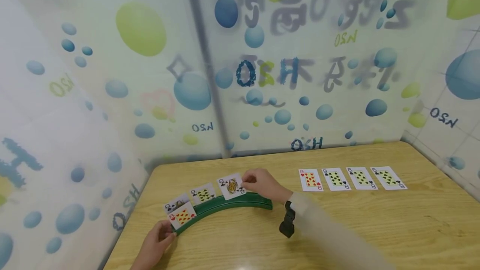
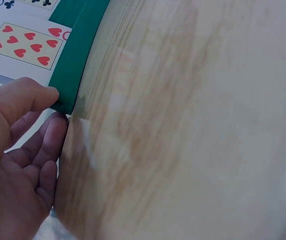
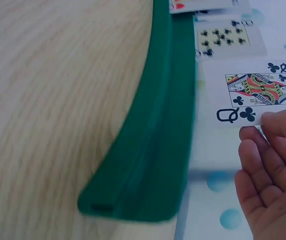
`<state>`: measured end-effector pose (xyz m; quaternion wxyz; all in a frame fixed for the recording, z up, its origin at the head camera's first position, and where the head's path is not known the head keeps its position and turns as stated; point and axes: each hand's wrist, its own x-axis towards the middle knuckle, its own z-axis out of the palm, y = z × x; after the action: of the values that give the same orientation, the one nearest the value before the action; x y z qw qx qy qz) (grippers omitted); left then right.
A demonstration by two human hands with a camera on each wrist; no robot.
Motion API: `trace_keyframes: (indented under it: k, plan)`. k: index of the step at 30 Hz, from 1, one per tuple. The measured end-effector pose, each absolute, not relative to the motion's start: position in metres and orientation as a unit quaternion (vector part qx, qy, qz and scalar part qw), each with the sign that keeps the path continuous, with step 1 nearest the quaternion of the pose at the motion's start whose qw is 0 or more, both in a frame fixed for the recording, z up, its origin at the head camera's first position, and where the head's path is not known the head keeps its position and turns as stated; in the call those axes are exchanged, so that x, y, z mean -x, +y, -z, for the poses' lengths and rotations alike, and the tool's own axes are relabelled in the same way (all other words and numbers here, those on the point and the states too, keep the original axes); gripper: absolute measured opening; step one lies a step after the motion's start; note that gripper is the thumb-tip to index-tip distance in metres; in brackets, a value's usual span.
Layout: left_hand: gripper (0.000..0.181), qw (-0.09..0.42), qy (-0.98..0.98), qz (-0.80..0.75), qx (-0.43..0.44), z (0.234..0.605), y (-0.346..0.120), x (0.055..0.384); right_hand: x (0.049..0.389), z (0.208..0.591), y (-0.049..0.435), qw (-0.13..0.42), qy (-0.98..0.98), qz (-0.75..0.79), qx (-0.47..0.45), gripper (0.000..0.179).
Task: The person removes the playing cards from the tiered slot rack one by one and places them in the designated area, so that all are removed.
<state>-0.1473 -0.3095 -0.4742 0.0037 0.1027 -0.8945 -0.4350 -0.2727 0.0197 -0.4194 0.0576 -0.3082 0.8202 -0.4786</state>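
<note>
Queen of clubs, upheld at the rear edge of a curved green card holder; I cannot tell whether its lower edge sits in the groove. The right hand's grip pinches the card by its right edge. The left hand's grip pinches the holder's left end; only the left-wrist view shows the thumb laid upon that end, fingers curled close below. Along the holder stand a clubs card and a hearts card, the latter partly hiding a face card. The right-wrist view renders the queen sharply but cuts off the hearts card. Further right on the wooden bench, four cards lie in a row, seen only from the head; their black suits are hard to make out. Behind hangs a spotted curtain.
</note>
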Motion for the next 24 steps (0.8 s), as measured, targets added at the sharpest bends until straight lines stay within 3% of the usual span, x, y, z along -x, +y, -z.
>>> trace_keyframes:
  k: [13,24]
  plan:
    - [0.030,0.003,-0.892,0.440,-0.104,0.479,-0.312,0.148,0.289,0.404,0.090,0.021,0.843,0.453,0.289,0.010]
    - [0.030,-0.004,-0.892,0.439,-0.106,0.477,-0.312,0.150,0.278,0.410,0.152,-0.016,0.872,0.429,0.236,0.008]
